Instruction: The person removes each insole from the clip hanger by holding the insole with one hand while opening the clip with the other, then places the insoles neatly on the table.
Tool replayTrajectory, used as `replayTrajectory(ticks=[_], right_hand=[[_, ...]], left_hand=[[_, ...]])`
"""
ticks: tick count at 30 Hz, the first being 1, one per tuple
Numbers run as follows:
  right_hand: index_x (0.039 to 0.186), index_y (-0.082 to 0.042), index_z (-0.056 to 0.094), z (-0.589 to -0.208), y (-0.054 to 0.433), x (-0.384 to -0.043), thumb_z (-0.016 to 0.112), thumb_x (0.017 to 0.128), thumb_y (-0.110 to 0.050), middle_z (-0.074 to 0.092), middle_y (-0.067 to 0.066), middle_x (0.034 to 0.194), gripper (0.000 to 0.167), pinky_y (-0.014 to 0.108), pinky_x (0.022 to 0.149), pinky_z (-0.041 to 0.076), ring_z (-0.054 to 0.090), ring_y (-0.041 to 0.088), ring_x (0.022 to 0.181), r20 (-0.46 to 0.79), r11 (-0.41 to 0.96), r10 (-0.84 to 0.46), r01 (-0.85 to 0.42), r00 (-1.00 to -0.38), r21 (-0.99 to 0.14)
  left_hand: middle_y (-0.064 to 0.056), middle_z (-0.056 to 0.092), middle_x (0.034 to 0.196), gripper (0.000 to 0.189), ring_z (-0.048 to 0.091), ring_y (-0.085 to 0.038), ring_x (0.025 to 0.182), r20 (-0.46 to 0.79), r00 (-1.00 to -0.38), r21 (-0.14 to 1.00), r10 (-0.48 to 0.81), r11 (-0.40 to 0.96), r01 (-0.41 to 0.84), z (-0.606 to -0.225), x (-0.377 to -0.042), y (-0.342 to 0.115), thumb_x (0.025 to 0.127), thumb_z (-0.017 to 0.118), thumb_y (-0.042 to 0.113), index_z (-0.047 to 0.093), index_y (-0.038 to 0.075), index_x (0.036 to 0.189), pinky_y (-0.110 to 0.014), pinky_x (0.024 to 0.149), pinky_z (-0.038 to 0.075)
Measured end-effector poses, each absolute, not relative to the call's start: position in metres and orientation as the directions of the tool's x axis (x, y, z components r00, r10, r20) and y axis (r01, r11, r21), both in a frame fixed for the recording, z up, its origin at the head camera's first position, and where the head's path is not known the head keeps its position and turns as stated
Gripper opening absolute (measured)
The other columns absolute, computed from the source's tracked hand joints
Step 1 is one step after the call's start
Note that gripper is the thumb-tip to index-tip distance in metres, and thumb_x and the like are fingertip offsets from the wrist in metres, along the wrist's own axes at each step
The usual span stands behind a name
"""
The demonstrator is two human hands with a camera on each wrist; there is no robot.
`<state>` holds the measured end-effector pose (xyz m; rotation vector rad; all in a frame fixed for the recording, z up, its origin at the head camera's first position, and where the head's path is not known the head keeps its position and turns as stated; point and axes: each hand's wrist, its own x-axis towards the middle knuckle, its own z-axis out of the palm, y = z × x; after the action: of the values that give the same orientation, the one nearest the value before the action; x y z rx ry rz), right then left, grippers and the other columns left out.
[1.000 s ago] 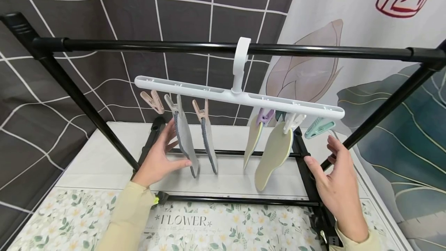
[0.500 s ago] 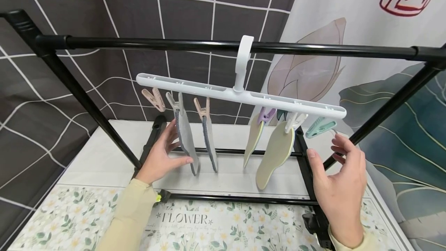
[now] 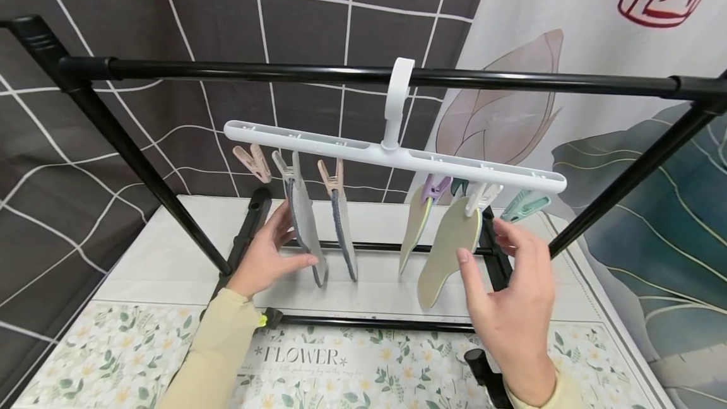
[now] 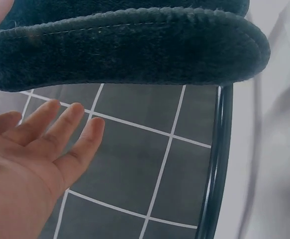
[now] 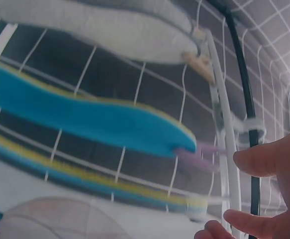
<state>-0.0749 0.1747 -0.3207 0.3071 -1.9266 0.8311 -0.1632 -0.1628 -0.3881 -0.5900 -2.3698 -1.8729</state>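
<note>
A white clip hanger (image 3: 363, 151) bears two grey fuzzy insoles on its left half and two pale insoles on its right half, each held by a clip. Beside the leftmost grey insole (image 3: 307, 226) is my left hand (image 3: 269, 264), thumb on its near side and fingers on its far side. The left wrist view has that hand (image 4: 33, 154) with its fingers spread, apart from the fuzzy insole (image 4: 135, 50). My right hand (image 3: 514, 308) stands around the edge of the right pale insole (image 3: 449, 251), fingers loosely bent. Blue undersides show on the pale insoles (image 5: 90, 117) in the right wrist view.
The hanger hooks over the top bar (image 3: 255, 71) of a black rack. A pink clip (image 3: 252, 163) and a teal clip (image 3: 525, 205) hang at the hanger's ends without insoles. Beneath lies a flower-printed mat (image 3: 318, 371). Dark checked cloth (image 3: 199, 30) hangs behind.
My right hand has moved left, from beside the rack's right leg to the edge of the right pale insole. The left hand has barely moved.
</note>
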Motion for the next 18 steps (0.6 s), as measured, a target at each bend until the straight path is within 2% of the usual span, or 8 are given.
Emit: replayTrajectory(ticks=[5, 12, 18], right_hand=[[0.125, 0.011, 0.060, -0.322, 0.160, -0.075, 0.065, 0.096, -0.039, 0.061, 0.028, 0.115, 0.058, 0.020, 0.098, 0.040, 0.057, 0.039, 0.102, 0.869, 0.721, 0.082, -0.573, -0.489, -0.390], [0.125, 0.009, 0.061, -0.320, 0.144, -0.073, 0.064, 0.096, -0.037, 0.061, 0.027, 0.113, 0.054, 0.023, 0.098, 0.039, 0.056, 0.039, 0.101, 0.882, 0.715, 0.050, -0.600, -0.469, -0.359], [0.125, 0.008, 0.061, -0.314, 0.129, -0.072, 0.064, 0.097, -0.036, 0.060, 0.024, 0.114, 0.052, 0.027, 0.096, 0.041, 0.056, 0.037, 0.100, 0.883, 0.680, 0.001, -0.647, -0.469, -0.345]], left_hand=[[-0.010, 0.035, 0.160, 0.111, 0.033, -0.025, 0.147, 0.280, -0.928, 0.923, 0.246, 0.196, 0.330, -0.392, -0.164, -0.161, 0.073, 0.089, 0.002, 0.022, 0.011, 0.161, -0.038, 0.114, 0.037], [-0.003, 0.046, 0.154, 0.104, 0.044, -0.020, 0.140, 0.307, -0.926, 0.915, 0.222, 0.198, 0.351, -0.398, -0.164, -0.158, 0.072, 0.090, 0.002, 0.033, 0.019, 0.157, -0.037, 0.111, 0.041], [0.000, 0.050, 0.151, 0.098, 0.048, -0.020, 0.137, 0.307, -0.929, 0.919, 0.208, 0.187, 0.346, -0.400, -0.164, -0.156, 0.073, 0.090, 0.005, 0.036, 0.019, 0.154, -0.032, 0.108, 0.043]])
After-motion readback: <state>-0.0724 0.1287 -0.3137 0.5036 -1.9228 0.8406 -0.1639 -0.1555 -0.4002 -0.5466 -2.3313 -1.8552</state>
